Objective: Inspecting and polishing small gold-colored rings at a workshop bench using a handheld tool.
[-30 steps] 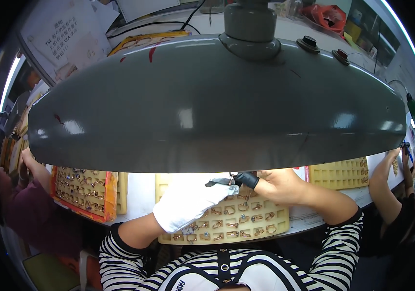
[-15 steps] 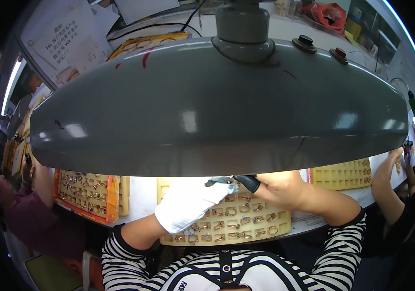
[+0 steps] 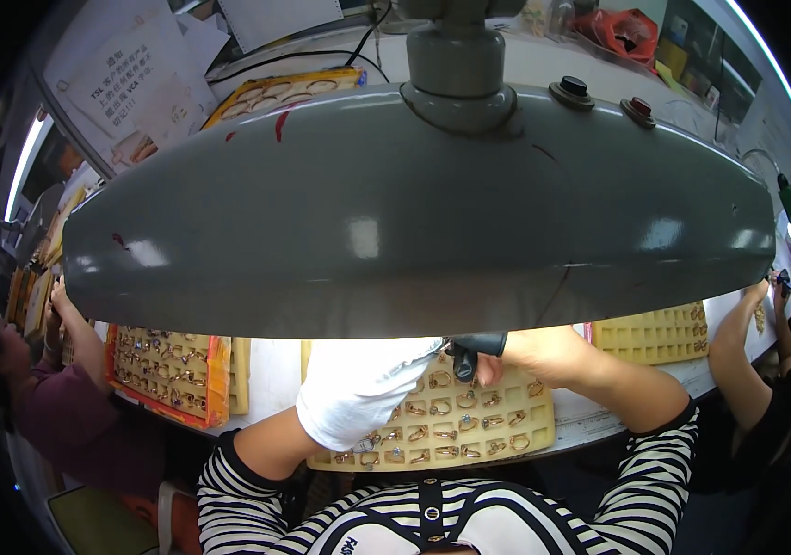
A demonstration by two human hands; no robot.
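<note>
My left hand (image 3: 354, 388) wears a white glove and reaches over the front part of a pale yellow ring tray (image 3: 543, 433). Its fingertips come together just under the lamp's edge, and anything small in them is hidden. Touching or nearly touching them is my right hand (image 3: 530, 356), its fingers bent inward and closed. Black coverings that look like finger cots (image 3: 481, 344) sit on its fingertips; a bare finger curls below. What the right fingers pinch does not show. Several gold-coloured rings (image 3: 466, 423), some with stones, stand in the tray's slots beneath both hands.
A large grey lamp head (image 3: 358, 203) hangs over the bench and blocks the middle. An orange-edged ring tray (image 3: 215, 379) lies to the left, another yellow tray (image 3: 650, 335) to the right. Co-workers sit on both sides, one in a purple sleeve (image 3: 72, 402).
My right hand has turned, its black-covered fingertips now curling downward beside the glove. The left hand stays nearly in place. The left co-worker's arm has shifted.
</note>
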